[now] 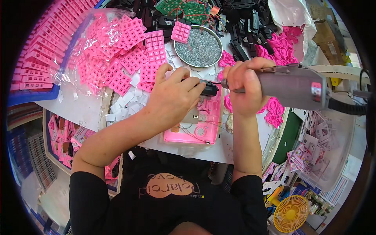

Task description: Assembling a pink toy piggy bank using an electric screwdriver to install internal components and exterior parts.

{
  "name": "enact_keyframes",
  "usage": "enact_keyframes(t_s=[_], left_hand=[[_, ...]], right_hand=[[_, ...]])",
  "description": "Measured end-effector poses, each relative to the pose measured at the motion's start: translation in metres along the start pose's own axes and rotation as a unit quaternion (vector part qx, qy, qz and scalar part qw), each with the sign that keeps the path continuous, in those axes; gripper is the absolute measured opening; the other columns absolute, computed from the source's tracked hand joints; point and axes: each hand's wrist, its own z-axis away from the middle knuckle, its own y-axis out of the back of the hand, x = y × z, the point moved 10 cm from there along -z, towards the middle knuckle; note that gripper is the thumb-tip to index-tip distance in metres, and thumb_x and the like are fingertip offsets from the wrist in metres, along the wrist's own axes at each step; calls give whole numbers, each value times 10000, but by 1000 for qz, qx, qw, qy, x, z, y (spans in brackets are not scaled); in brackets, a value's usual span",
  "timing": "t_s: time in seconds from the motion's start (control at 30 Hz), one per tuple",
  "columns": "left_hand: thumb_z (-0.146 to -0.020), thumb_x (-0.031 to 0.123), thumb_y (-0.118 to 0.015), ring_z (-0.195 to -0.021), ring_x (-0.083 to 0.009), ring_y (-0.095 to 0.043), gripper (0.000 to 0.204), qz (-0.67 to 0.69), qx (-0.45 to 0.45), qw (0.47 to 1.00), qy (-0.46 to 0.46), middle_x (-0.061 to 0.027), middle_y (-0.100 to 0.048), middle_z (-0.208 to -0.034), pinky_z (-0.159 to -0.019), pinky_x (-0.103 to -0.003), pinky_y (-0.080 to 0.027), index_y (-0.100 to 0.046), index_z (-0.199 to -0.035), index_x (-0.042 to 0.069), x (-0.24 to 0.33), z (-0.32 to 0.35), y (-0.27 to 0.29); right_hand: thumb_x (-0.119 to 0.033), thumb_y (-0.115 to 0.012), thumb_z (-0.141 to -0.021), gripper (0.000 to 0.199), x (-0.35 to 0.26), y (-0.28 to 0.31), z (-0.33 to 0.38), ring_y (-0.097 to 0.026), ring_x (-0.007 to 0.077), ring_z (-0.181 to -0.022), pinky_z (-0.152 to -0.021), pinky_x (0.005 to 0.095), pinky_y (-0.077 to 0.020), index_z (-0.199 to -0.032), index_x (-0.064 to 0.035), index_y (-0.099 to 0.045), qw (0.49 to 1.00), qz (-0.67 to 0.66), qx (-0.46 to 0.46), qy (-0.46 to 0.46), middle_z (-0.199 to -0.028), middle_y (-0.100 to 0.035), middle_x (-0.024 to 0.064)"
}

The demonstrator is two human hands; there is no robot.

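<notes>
My left hand (171, 96) is bent over a pink plastic casing (210, 117), its outer fingertips against a black plastic part (210, 89) at the casing's far end. The thumb is hidden below the hand. Inside the casing show a grey plate, thin wires and a round pink ring. My right hand (246, 82) is wrapped round the front of a grey electric screwdriver (290, 86). The tool lies nearly level, its tip pointing left, close beside the black part. Whether the tip touches it, I cannot tell.
A round metal dish (201, 49) full of small screws stands beyond the casing. Pink keypads (117, 51) are heaped at the left, near a blue crate (55, 92). Black parts (254, 23) and pink rings (280, 47) lie far right. White pieces (127, 100) are scattered left of the casing.
</notes>
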Motion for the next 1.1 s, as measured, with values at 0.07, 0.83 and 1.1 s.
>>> enact_keyframes(t_s=[0.07,0.83,1.1], left_hand=[[-783,275,-764,-1107,-175,-554,386,8,6,1000,6,55,-644,-1134,-1023,-520,-296,-674,-1143,170,-1,1,-1],[-681,21,-642,-1131,-299,-569,356,157,-182,916,322,-171,-574,-1190,-998,-371,-425,-516,-1014,18,-138,219,176],[-692,52,-809,-1120,-369,-620,493,52,-156,967,197,-163,-659,-1185,-975,-441,-479,-647,-1158,49,-71,167,138]], right_hand=[[-55,-663,-869,185,12,2,5,-562,124,-598,-585,283,-496,-989,-6,-532,999,15,3,-49,-720,-608,87],[-142,-710,-833,224,-15,241,-21,-692,315,-891,-813,402,-533,-1033,-45,-735,651,740,-137,-98,-936,-727,151],[-111,-691,-879,127,-57,177,13,-671,200,-751,-702,326,-520,-961,-24,-732,706,686,-35,-170,-843,-701,113]])
